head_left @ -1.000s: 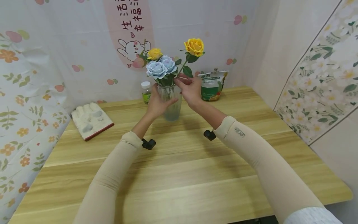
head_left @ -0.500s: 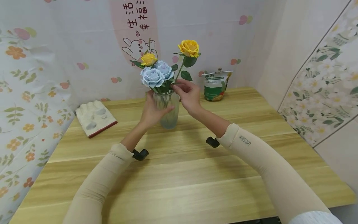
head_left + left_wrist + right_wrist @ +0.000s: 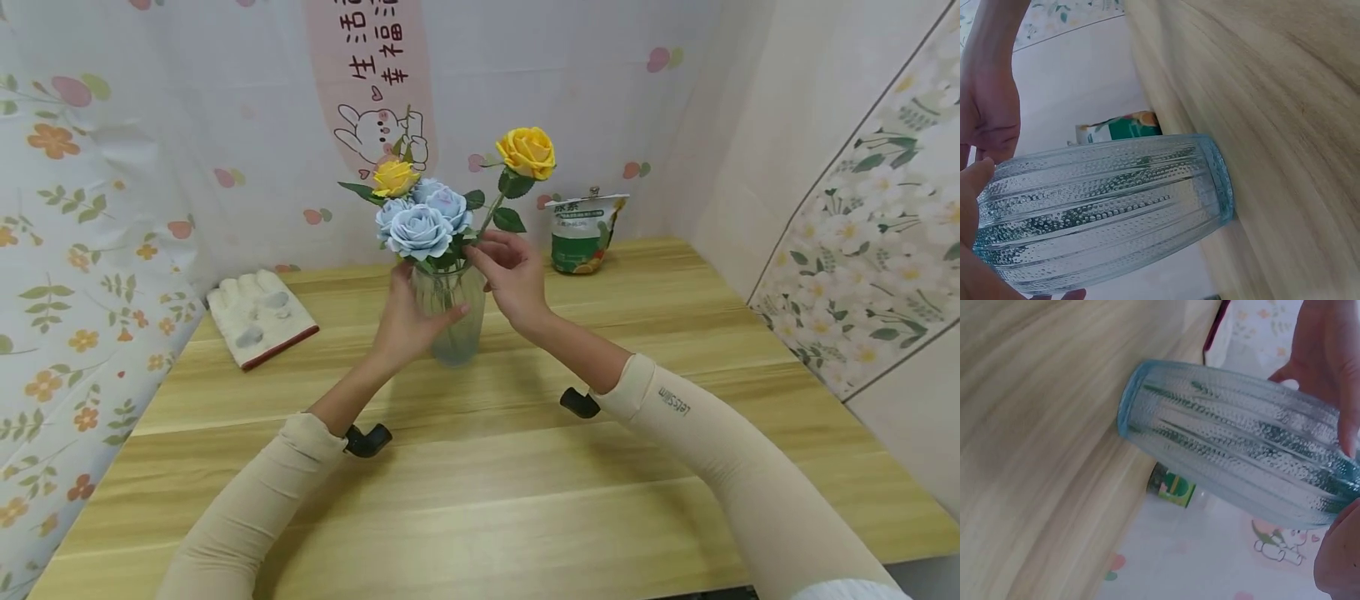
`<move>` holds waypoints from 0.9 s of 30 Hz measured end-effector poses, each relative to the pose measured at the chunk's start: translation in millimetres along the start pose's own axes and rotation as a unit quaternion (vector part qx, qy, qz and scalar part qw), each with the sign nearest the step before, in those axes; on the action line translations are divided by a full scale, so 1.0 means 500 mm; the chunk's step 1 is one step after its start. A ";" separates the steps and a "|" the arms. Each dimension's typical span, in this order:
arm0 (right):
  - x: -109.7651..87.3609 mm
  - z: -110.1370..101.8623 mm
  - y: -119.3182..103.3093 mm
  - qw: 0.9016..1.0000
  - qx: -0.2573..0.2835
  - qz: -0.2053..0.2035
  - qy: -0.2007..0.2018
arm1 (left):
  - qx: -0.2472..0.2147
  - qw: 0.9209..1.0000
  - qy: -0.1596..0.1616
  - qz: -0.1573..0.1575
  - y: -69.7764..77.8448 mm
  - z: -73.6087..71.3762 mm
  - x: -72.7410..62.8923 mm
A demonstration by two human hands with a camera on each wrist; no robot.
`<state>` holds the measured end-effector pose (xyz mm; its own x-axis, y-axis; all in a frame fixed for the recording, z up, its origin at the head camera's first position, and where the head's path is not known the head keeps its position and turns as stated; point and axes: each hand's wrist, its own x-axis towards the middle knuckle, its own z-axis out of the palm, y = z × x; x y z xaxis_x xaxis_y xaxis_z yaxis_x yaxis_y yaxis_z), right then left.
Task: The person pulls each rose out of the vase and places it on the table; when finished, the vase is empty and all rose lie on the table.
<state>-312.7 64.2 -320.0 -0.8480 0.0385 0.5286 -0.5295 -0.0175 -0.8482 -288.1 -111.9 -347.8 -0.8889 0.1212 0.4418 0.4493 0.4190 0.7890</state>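
A ribbed clear glass vase stands on the wooden table, with several light blue roses and a smaller yellow rose in it. My left hand holds the vase's upper left side, thumb across the front. At the rim, the fingertips of my right hand pinch the stem of a large yellow rose, which leans out to the right. Green stems show blurred through the glass vase in the right wrist view. The large rose's lower stem is hidden behind my fingers.
A white work glove with a red cuff lies at the back left. A green and white pouch stands at the back right. Behind the vase, the right wrist view shows a small bottle. Patterned cloth borders the table.
The vase has come nearer to me with the flowers and both hands. The large yellow rose shifted left, then right and lower. The bottle has become hidden in the head view.
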 end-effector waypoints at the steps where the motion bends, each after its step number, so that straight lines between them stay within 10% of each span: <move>1: -0.006 -0.001 -0.002 1.000 0.003 0.006 0.005 | -0.004 1.000 -0.001 0.001 0.000 0.002 -0.003; 16: -0.031 0.003 -0.029 0.995 0.075 -0.013 0.058 | -0.039 0.999 0.012 -0.001 -0.012 0.006 -0.011; 27: 0.002 -0.060 -0.104 0.971 0.207 -0.083 0.091 | -0.030 0.999 0.010 0.023 -0.034 0.015 0.003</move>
<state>-285.4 95.3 -276.5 -0.7519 0.2494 0.6103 -0.6545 -0.3940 -0.6453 -297.9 -112.1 -363.9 -0.8654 0.1208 0.4863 0.4948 0.3584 0.7916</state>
